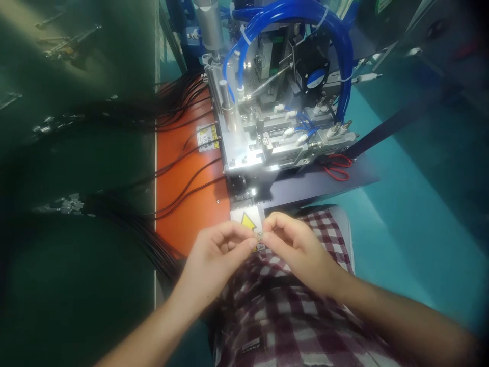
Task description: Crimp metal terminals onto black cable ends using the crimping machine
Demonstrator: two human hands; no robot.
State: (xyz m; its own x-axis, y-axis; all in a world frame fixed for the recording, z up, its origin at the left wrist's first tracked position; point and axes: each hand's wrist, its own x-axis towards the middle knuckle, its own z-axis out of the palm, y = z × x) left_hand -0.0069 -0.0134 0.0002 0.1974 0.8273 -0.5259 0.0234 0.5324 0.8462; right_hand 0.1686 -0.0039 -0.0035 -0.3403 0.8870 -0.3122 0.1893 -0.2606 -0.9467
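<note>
My left hand [221, 250] and my right hand [293, 244] meet in front of my lap, thumb and forefinger of each pinched together. The fingertips nearly touch. What sits between them, if anything, is too small to make out. Just behind the fingers is a white warning label [237, 215] with a yellow triangle, at the near end of the machine. Black cables [187, 186] run across an orange plate [171, 148] to the metal fixture [240, 150] beyond my hands.
Thick blue air hoses [346, 56] loop over the machine's cylinders. A red cord [338, 173] hangs at its right side. On the left, a dark green mat [76, 280] bears bundles of cables with bright connectors [71, 204]. A checked garment [282, 316] covers my lap.
</note>
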